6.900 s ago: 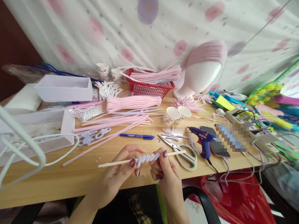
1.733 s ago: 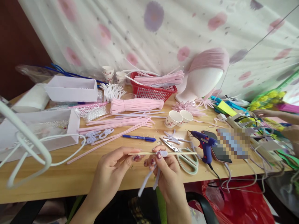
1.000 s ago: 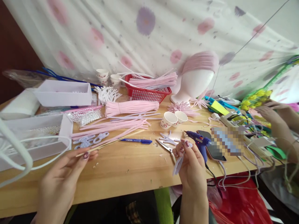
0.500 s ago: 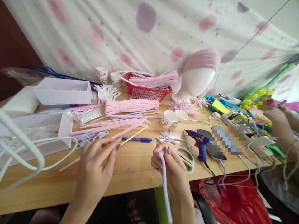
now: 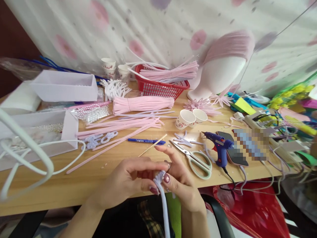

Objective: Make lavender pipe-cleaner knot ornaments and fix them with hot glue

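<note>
Both hands meet at the table's front edge around a lavender pipe cleaner (image 5: 164, 206). Its upper end is bunched into a small coil, and a long tail hangs down toward my lap. My left hand (image 5: 128, 180) pinches the coil from the left between thumb and fingers. My right hand (image 5: 182, 183) grips the same coil from the right, thumb pressed on it, with its index finger raised. Just beyond the hands lie a thin wooden stick (image 5: 151, 147) and a blue pen (image 5: 137, 140), the stick crossing the pen. Green-handled scissors (image 5: 198, 160) rest right of my right hand.
Pink pipe cleaners (image 5: 143, 104) lie in bundles behind. Paper cups (image 5: 185, 119), a purple glue gun (image 5: 220, 147) and a phone (image 5: 239, 155) stand or lie to the right. A foam head (image 5: 218, 74), red basket (image 5: 160, 89) and white boxes (image 5: 69, 125) line the back and left.
My left hand has let go of the wooden stick, now lying on the table, and moved right to grip the pipe cleaner's coil. The view has shifted; the other person's hands have left it.
</note>
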`<action>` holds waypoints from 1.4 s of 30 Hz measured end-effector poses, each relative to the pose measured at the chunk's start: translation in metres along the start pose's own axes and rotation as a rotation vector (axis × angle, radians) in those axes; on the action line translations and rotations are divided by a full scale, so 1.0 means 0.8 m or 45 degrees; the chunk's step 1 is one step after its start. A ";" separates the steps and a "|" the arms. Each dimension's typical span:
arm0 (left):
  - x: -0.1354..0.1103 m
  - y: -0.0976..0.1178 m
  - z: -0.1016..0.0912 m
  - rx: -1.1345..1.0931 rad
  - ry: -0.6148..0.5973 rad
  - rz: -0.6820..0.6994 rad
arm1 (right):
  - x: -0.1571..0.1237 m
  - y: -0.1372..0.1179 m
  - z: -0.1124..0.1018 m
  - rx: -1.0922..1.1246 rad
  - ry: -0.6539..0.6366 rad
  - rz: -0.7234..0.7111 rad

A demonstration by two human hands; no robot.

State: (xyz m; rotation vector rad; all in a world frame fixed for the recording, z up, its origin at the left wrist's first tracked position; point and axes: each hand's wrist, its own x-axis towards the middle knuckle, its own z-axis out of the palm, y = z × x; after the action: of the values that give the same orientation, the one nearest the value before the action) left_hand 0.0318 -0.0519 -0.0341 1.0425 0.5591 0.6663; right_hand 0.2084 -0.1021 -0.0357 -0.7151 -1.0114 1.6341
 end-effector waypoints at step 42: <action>-0.026 0.012 0.001 0.251 0.266 -0.044 | -0.016 0.003 -0.037 0.016 -0.349 0.076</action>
State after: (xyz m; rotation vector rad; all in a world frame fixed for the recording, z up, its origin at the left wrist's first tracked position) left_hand 0.0160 -0.0642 -0.0227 1.1512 0.8362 0.7044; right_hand 0.2362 -0.1070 -0.0523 -0.5258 -1.1818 1.8234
